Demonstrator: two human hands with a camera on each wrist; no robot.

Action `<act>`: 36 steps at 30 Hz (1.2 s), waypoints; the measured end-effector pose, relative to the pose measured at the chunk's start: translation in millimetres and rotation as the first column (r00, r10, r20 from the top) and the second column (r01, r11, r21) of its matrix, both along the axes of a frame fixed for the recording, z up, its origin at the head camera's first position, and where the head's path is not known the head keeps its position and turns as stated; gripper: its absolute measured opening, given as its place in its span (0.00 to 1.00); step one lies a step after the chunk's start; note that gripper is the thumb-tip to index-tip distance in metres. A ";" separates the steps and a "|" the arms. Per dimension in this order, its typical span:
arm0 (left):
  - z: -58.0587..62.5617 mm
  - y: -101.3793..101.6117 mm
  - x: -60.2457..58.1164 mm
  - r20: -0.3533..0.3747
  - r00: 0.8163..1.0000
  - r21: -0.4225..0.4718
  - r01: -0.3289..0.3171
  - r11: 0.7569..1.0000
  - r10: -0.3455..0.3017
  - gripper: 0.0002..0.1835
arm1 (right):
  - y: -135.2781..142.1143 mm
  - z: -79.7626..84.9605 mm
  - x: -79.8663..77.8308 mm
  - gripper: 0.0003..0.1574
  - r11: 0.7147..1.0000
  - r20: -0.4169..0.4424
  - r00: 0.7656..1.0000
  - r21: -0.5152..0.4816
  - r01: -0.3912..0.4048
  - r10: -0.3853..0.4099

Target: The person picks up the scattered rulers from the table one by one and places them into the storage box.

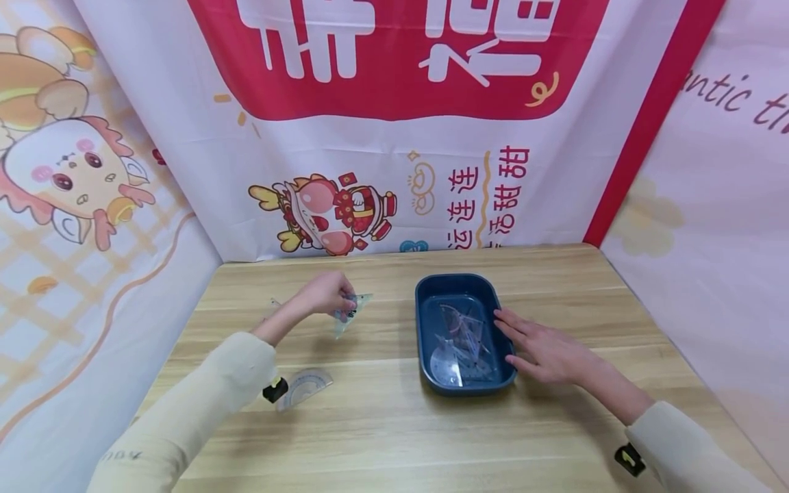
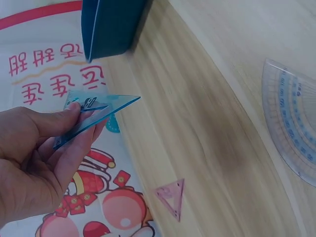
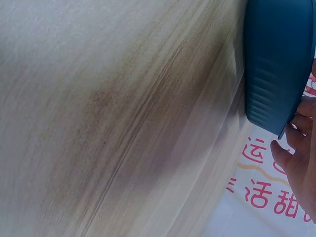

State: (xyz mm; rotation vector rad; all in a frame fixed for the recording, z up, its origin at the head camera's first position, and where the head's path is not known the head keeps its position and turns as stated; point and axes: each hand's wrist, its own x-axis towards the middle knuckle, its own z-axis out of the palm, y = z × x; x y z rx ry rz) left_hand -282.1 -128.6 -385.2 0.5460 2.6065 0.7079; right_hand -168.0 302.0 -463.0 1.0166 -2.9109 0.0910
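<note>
My left hand pinches a clear blue-tinted set square between thumb and fingers, raised over the left part of the table. In the left wrist view the set square points away from the fingertips. My right hand rests on the right side of a dark blue plastic bin, fingers extended with their tips at its rim. Inside the bin lie several clear set squares and a clear protractor, overlapping. The right wrist view shows the bin's outer wall beside the fingers.
A clear protractor lies on the wooden table near the left sleeve. Farther back is a small pink set square, mostly hidden by the left forearm in the head view. Printed cloth hangs behind the table.
</note>
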 end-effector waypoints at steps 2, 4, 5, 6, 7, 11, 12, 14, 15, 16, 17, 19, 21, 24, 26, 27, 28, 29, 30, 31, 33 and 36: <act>1.8 5.7 1.1 -0.011 1.000 -0.005 0.023 1.000 -0.023 0.04 | 0.0 -0.2 -0.4 0.42 1.000 0.001 1.000 0.002 -0.001 0.001; 4.9 11.6 2.7 -0.020 0.999 -0.011 0.043 0.999 -0.044 0.04 | -0.1 -0.2 -0.8 0.42 1.000 0.003 1.000 0.001 -0.001 0.001; 6.6 14.6 3.5 -0.025 0.998 -0.016 0.058 0.998 -0.058 0.04 | -0.1 -0.1 -0.8 0.42 1.000 0.005 1.000 0.001 -0.003 0.003; 7.6 17.7 3.8 -0.032 0.997 -0.018 0.072 0.997 -0.072 0.05 | -0.3 0.3 -0.7 0.42 1.000 0.005 1.000 0.000 -0.003 0.003; 8.8 21.0 4.1 -0.031 0.996 -0.019 0.079 0.997 -0.079 0.05 | -0.4 0.6 -0.6 0.42 1.000 0.005 1.000 -0.001 -0.003 0.003; 14.2 36.1 5.7 -0.042 0.993 -0.039 0.108 0.993 -0.109 0.05 | -0.5 1.1 -0.8 0.42 1.000 0.012 1.000 -0.006 0.001 -0.001; 15.4 40.3 6.4 -0.043 0.993 -0.039 0.112 0.993 -0.113 0.05 | -0.4 1.0 -1.1 0.42 1.000 0.014 1.000 -0.007 0.002 -0.002; 17.2 48.1 8.1 -0.051 0.990 -0.037 0.129 0.991 -0.131 0.05 | -0.2 1.1 -1.6 0.42 1.000 0.020 1.000 -0.008 0.005 -0.004; 17.6 51.8 9.1 -0.051 0.988 -0.029 0.142 0.989 -0.143 0.05 | -0.3 1.5 -1.7 0.42 1.000 0.023 1.000 -0.008 0.005 -0.005; 17.3 55.5 10.0 -0.059 0.986 -0.024 0.156 0.987 -0.157 0.05 | -0.4 1.7 -1.8 0.42 1.000 0.023 1.000 -0.004 0.005 -0.005; 16.8 59.0 10.7 -0.064 0.983 -0.015 0.169 0.986 -0.170 0.06 | -0.5 2.2 -1.8 0.42 1.000 0.024 1.000 -0.001 0.005 -0.005; 15.3 66.0 12.2 -0.075 0.978 -0.005 0.194 0.981 -0.194 0.06 | -1.0 3.4 -1.6 0.42 1.000 0.027 1.000 -0.001 0.004 -0.004; 15.8 73.3 14.1 -0.093 0.971 -0.014 0.218 0.976 -0.218 0.07 | -1.4 4.3 -1.1 0.42 1.000 0.032 0.999 0.002 0.004 -0.004; 18.1 84.8 16.8 -0.120 0.961 -0.036 0.245 0.969 -0.248 0.07 | -1.6 4.6 -0.4 0.42 1.000 0.037 0.999 0.004 0.006 -0.006; 20.4 92.5 18.2 -0.139 0.953 -0.059 0.264 0.963 -0.270 0.06 | -1.7 4.4 0.0 0.42 1.000 0.039 0.999 0.010 0.008 -0.009; 21.5 96.5 18.9 -0.147 0.949 -0.075 0.272 0.959 -0.281 0.06 | -1.6 4.3 0.1 0.42 1.000 0.040 0.999 0.011 0.010 -0.010; 22.5 100.4 19.4 -0.154 0.944 -0.089 0.282 0.955 -0.293 0.05 | -1.6 4.2 0.1 0.42 1.000 0.040 0.999 0.012 0.011 -0.011; 23.9 104.4 20.1 -0.159 0.939 -0.102 0.291 0.951 -0.305 0.05 | -1.5 4.1 0.1 0.43 1.000 0.039 0.999 0.011 0.011 -0.012; 25.1 108.3 20.6 -0.166 0.934 -0.118 0.299 0.947 -0.316 0.05 | -1.4 4.0 0.0 0.42 1.000 0.038 0.999 0.010 0.011 -0.011; 26.3 112.1 21.1 -0.177 0.927 -0.139 0.309 0.941 -0.330 0.05 | -1.2 3.8 -0.1 0.42 1.000 0.036 0.999 0.009 0.009 -0.010; 28.4 119.4 22.3 -0.187 0.918 -0.159 0.322 0.933 -0.349 0.05 | -1.0 3.5 -0.3 0.42 1.000 0.032 0.999 0.004 0.007 -0.007; 30.6 128.4 24.2 -0.206 0.906 -0.176 0.337 0.925 -0.370 0.05 | -1.4 2.6 -0.9 0.42 1.000 0.029 1.000 0.002 0.003 -0.003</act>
